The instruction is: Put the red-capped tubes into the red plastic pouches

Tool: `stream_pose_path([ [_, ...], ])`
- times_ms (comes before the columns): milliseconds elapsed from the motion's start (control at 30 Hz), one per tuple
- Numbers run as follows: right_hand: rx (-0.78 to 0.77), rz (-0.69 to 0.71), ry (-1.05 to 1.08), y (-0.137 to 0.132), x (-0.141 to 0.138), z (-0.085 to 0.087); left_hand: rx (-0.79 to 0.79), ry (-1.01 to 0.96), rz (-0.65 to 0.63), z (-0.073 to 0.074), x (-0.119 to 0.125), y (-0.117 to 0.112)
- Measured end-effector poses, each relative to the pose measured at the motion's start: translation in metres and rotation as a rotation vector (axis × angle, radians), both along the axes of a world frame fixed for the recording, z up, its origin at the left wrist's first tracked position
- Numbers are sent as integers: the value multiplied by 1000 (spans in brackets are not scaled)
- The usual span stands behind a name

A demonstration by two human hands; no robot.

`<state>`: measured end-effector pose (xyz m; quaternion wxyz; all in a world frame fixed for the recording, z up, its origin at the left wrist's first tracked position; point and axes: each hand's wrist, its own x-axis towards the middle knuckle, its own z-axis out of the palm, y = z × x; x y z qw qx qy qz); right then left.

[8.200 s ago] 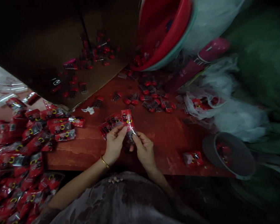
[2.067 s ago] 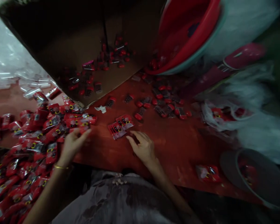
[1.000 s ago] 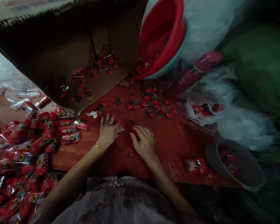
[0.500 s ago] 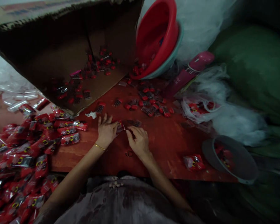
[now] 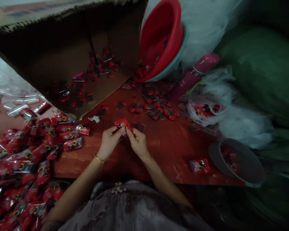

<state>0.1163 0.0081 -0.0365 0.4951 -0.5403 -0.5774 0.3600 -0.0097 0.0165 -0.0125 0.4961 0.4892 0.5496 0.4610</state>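
Between my two hands, just above the red tabletop [image 5: 163,154], is a small red printed packet [image 5: 122,123] with a clear lower part. My left hand [image 5: 110,139] pinches its left side, thumb toward the middle, with a gold bangle on the wrist. From the right, my right hand [image 5: 138,141] pinches the packet's lower right edge, thumb and fingers together. Small clear packs with dark contents [image 5: 140,127] lie just behind my right hand. A scrap of white paper [image 5: 94,118] rests beyond my left hand.
A heap of red packets [image 5: 31,154] covers the left side. A cardboard box [image 5: 115,86] lies open at the back with small red-capped packs inside. Tilted red basin [image 5: 175,38], pink bottle [image 5: 188,80], plastic bag [image 5: 207,118] and grey bowl [image 5: 252,170] stand to the right.
Both hands have closed on the packet, which is now raised and turned with its red printed face showing. The left fingers, spread before, have curled in.
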Motion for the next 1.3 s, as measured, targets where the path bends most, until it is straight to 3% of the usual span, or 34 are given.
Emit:
stream_pose_path([
  [367, 0, 42, -12, -9, -5, -4, -215, -473, 80, -3, 7, -8],
  [533, 27, 83, -209, -14, -3, 2, -252, -470, 121, -2, 0, -9],
  [633, 73, 46, -362, -11, 18, 9, -302, -466, 187, 1, -5, -7],
  [767, 64, -74, -707, 5, 67, 9, -401, -552, 241, 6, -7, -3],
  [900, 50, 166, -961, 22, 99, 3, -475, -581, 215, 8, -3, -3],
  [1033, 73, 387, -1025, 26, 102, 5, -453, -553, 192, 6, -3, -6],
  [1167, 102, 360, -1013, 20, 104, 3, -413, -521, 192, 6, -8, -7],
  [1300, 153, 299, -1023, 12, 104, -8, -469, -529, 175, 11, -6, -6],
])
